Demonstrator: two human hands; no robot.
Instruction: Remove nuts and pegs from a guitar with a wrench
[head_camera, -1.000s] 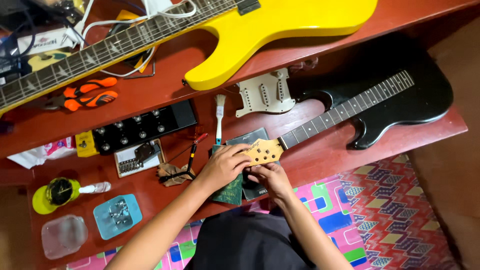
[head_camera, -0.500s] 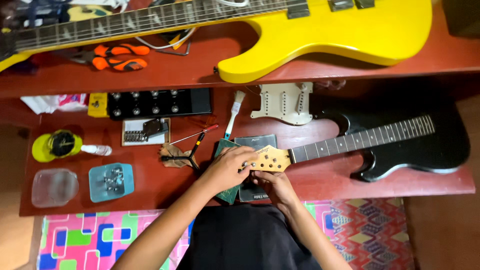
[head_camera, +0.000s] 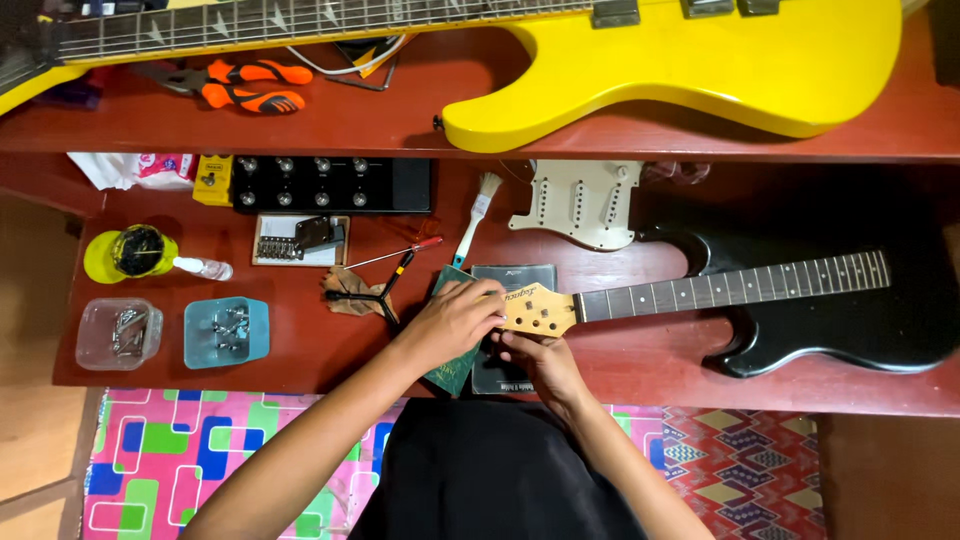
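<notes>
Change record, referenced to the headstock (head_camera: 535, 310) of the black guitar.
- View: drifted leftward; the headstock now sits nearer centre, and the yellow guitar (head_camera: 680, 70) above it spans the top edge.
- Left hand (head_camera: 452, 318): shifted from covering the headstock's left end to gripping just beside it.
- Right hand (head_camera: 540, 362): tucked closer beneath the headstock, fingers at its lower edge.

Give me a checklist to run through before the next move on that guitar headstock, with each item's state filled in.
1. Left hand on the headstock: ok.
2. Right hand under the headstock's near edge: ok.
3. Black guitar lying flat on the red table: ok.
4. Tuners fitted in the headstock holes: cannot tell.
5. Blue tray of metal parts within reach on the left: ok.
6. Screwdriver free beside the hands: ok.
</notes>
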